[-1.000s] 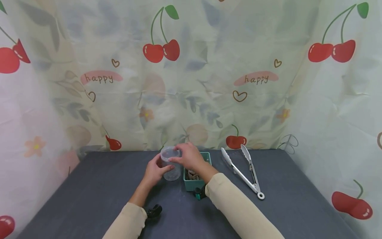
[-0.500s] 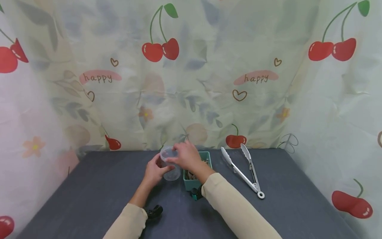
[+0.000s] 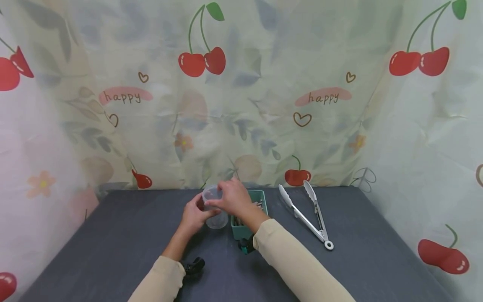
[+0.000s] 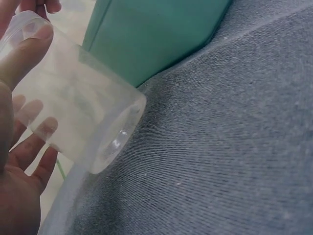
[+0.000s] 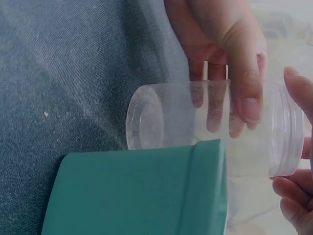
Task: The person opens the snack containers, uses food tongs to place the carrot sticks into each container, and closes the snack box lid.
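Observation:
A clear plastic jar [image 3: 216, 221] with a translucent screw lid [image 3: 209, 193] stands upright on the dark cloth. My left hand [image 3: 192, 216] grips its side, thumb on the near wall and fingers round the far one. From above, my right hand [image 3: 235, 197] holds the lid's rim between thumb and fingers. In the left wrist view the jar [image 4: 73, 98] looks see-through, with nothing visible inside. The right wrist view has the lid [image 5: 287, 132] sitting on the jar's mouth, with the right fingertips [image 5: 291, 193] at its edge.
A green bin [image 3: 242, 233] of small brownish pieces, too small to tell, stands just right of the jar, partly under my right forearm. Metal tongs [image 3: 309, 221] lie spread further right. A printed curtain [image 3: 241, 105] encloses the back and sides of the table.
My right hand has turned and shifted slightly left on the lid, and its forearm followed, showing more of the bin. The left hand and jar stay nearly still.

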Available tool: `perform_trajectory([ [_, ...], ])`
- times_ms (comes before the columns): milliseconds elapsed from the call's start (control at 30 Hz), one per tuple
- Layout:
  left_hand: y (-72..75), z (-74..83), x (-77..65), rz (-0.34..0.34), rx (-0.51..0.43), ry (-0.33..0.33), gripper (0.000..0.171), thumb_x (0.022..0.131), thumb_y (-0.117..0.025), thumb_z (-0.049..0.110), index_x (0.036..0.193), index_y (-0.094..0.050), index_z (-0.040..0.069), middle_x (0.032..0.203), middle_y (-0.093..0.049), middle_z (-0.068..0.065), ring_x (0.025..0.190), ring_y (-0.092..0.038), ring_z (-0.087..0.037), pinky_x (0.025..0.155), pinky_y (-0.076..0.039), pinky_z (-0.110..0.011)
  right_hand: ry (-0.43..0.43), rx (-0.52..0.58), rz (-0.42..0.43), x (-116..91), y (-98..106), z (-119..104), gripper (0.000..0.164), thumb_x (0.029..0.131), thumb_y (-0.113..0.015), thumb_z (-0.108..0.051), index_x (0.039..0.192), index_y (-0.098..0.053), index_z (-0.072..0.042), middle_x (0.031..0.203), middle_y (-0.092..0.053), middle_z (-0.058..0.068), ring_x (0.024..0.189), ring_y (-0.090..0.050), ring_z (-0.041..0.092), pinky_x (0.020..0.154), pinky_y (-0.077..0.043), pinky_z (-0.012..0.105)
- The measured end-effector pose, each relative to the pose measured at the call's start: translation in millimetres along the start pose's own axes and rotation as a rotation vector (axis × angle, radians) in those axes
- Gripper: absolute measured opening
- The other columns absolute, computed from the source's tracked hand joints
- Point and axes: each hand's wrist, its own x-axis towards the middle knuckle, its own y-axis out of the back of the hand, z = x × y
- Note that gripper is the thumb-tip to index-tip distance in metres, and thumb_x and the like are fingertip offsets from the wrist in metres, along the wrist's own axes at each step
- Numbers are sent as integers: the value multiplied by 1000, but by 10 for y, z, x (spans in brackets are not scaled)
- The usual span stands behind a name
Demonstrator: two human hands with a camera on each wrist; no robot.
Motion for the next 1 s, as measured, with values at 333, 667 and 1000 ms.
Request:
perform_trajectory([
  [333, 11, 15, 20, 1, -30, -9, 67, 71, -88, 15, 129, -57, -1, 117, -66, -16, 106, -62, -26, 86, -50, -37, 0, -3, -6, 21, -8, 15, 54, 75, -72, -64, 98, -69, -16, 83, -59, -5, 79, -46, 14, 68, -43, 31],
  [667, 49, 99, 5, -55, -34, -12, 65, 74, -86, 13, 129, -57, -4, 115, -66, -17, 102, -62, -25, 78, -50, -30, 21, 21, -7, 5, -2, 43, 50, 76, -74, -61, 96, -69, -15, 82, -57, -5, 79, -45, 14, 68, -43, 31],
  [1000, 146, 142, 12, -160, -96, -51, 60, 76, -83, 5, 127, -55, -10, 110, -66, -19, 92, -63, -21, 71, -51, -28, 113, 131, -3, 29, -21, 137, 44, 76, -78, -53, 95, -70, -14, 88, -64, 0, 79, -46, 14, 67, -43, 28],
])
